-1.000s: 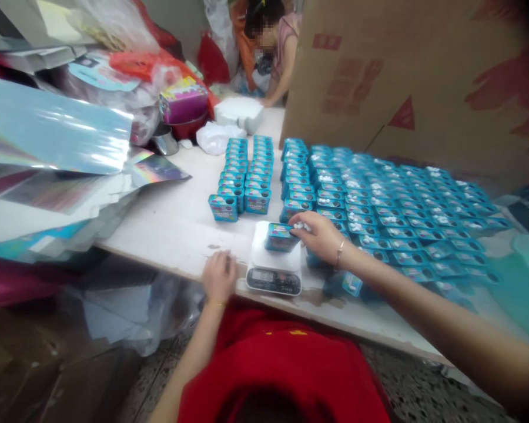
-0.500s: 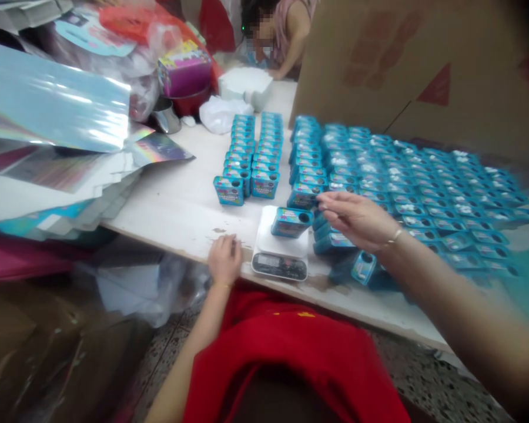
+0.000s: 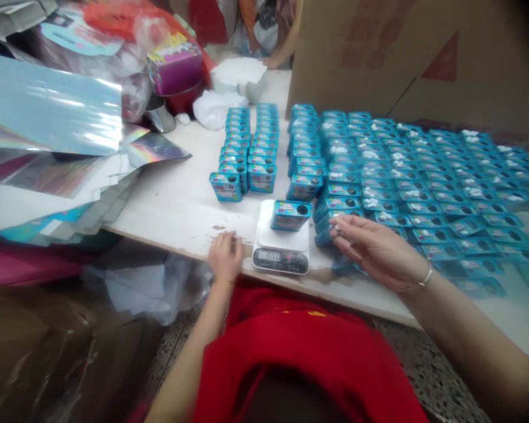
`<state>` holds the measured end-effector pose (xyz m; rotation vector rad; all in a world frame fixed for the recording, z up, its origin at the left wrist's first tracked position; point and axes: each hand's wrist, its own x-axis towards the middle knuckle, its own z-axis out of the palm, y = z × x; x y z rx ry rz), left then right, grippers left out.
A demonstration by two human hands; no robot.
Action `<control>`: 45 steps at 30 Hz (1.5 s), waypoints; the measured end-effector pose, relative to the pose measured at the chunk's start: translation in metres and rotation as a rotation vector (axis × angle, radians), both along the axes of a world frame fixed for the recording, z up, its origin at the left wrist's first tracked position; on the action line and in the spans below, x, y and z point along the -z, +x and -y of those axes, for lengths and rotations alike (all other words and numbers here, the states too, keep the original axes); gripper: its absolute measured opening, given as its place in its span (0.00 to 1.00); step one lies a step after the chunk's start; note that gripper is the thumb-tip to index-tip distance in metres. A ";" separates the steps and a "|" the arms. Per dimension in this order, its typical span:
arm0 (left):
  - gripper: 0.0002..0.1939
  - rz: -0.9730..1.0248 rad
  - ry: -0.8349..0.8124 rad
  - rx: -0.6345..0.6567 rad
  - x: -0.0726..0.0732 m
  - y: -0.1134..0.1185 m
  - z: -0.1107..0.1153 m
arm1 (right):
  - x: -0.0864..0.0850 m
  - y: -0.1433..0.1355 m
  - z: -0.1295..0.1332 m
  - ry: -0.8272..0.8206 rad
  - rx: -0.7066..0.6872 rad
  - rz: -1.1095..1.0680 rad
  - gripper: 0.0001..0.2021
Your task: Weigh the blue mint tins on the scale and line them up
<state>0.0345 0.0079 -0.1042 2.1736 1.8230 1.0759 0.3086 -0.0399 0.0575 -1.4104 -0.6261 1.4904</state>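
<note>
A blue tin [image 3: 291, 216] stands on the white digital scale [image 3: 282, 261] near the table's front edge; its display is lit, the digits blurred. My left hand [image 3: 226, 256] rests on the table edge left of the scale, fingers loosely spread with nothing in them. My right hand [image 3: 374, 247] is over the front of the packed blue tins [image 3: 379, 164], right of the scale. Its thumb and fingers pinch something small and whitish that I cannot make out. Small white pieces lie on several tins. Two rows of blue tins [image 3: 262, 176] stand behind the scale to the left.
Shiny printed sheets [image 3: 53, 106] are stacked on the left. A purple box [image 3: 176, 64], a metal cup [image 3: 159, 114] and a white plastic bag [image 3: 220, 109] lie farther back. A large cardboard box [image 3: 405, 53] stands behind the tins. A person's arm [image 3: 286, 50] reaches onto the far table.
My right hand has moved right and toward me, away from the tin beside the scale. The person across the table has mostly left the view. My left hand stays in place.
</note>
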 end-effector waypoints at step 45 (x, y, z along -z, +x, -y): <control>0.14 -0.373 0.432 0.877 -0.132 0.064 -0.044 | 0.043 -0.063 -0.025 -0.134 0.448 -0.778 0.10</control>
